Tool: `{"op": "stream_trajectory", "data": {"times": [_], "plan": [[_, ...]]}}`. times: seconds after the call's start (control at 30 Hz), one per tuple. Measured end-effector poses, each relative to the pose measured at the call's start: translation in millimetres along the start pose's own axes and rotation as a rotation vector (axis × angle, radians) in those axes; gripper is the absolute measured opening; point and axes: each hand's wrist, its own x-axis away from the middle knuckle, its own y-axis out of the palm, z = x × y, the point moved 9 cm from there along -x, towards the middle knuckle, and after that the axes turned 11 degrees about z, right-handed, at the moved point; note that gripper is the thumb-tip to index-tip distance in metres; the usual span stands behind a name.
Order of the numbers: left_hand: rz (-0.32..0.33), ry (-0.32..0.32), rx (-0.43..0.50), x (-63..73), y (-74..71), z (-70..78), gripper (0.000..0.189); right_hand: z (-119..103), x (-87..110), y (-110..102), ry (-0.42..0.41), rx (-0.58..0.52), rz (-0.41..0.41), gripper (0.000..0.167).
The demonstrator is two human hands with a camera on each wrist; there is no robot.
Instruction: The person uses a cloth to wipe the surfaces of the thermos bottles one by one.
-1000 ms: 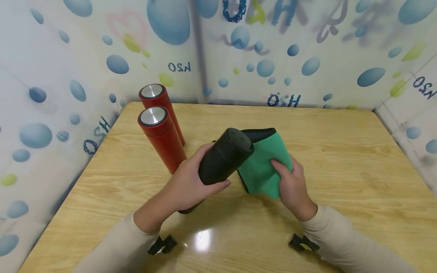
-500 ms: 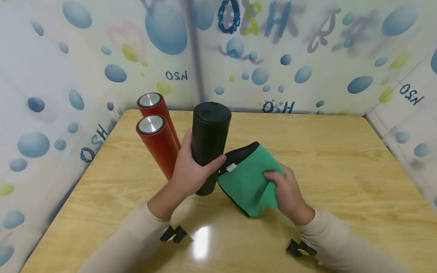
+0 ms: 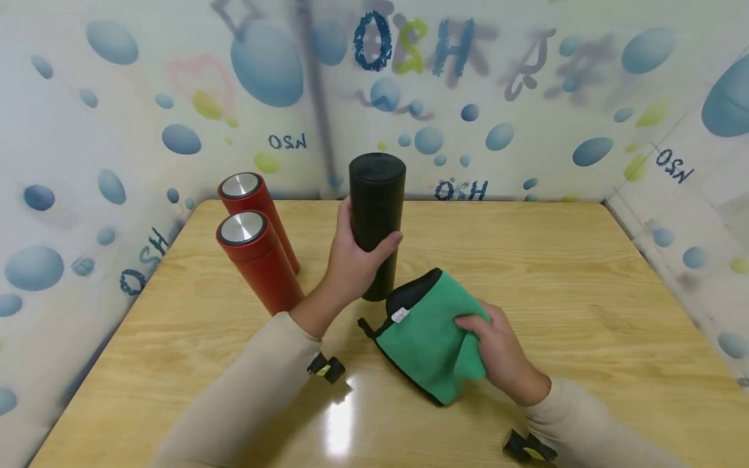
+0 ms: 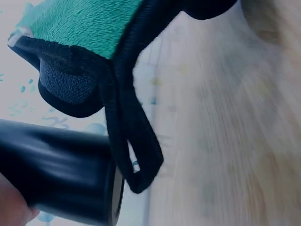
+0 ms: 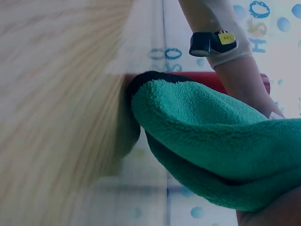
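My left hand (image 3: pixel 355 261) grips a black cylindrical flask (image 3: pixel 378 201) around its body. The flask is nearly upright, and in the left wrist view its base stands clear of the tabletop. My right hand (image 3: pixel 502 351) pinches a green towel (image 3: pixel 430 338) with dark edging, folded over so part of its dark reverse shows. A dark hanging loop (image 4: pixel 136 141) dangles from the towel's corner, close to the base of the flask in the left wrist view. The right wrist view shows the towel's fuzzy folds (image 5: pixel 207 132); most of the right hand is hidden there.
Two red flasks with silver lids, a front one (image 3: pixel 260 270) and a rear one (image 3: pixel 268 211), stand left on the wooden table (image 3: pixel 562 279). The left forearm passes close to the front one. A patterned wall (image 3: pixel 515 97) borders the table's back and sides.
The black flask has swung from tilted to nearly upright and moved farther from me. The towel has come lower and turned in my right hand, apart from the flask in the head view.
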Motion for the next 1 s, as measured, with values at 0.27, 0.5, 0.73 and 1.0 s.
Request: {"op": "stream_trajectory", "data": {"times": [0.27,0.5,0.73,1.0], "plan": [[-0.063,0.017,0.002,-21.5,54.1,-12.8,0.083,0.9,-3.0,-25.9,0.014,0.036,0.022,0.024],[-0.129,-0.081,0.006,-33.4,89.1,-34.7,0.087,4.9,-4.8,-29.9,0.061,0.012,-0.011,0.022],[-0.175,-0.113,-0.011,-43.1,110.7,-51.5,0.093,6.9,-5.4,-27.5,0.054,0.041,-0.034,0.02],[-0.155,-0.108,0.001,-48.7,118.8,-65.5,0.092,11.0,-6.0,-25.9,0.066,0.034,-0.035,0.021]]}}
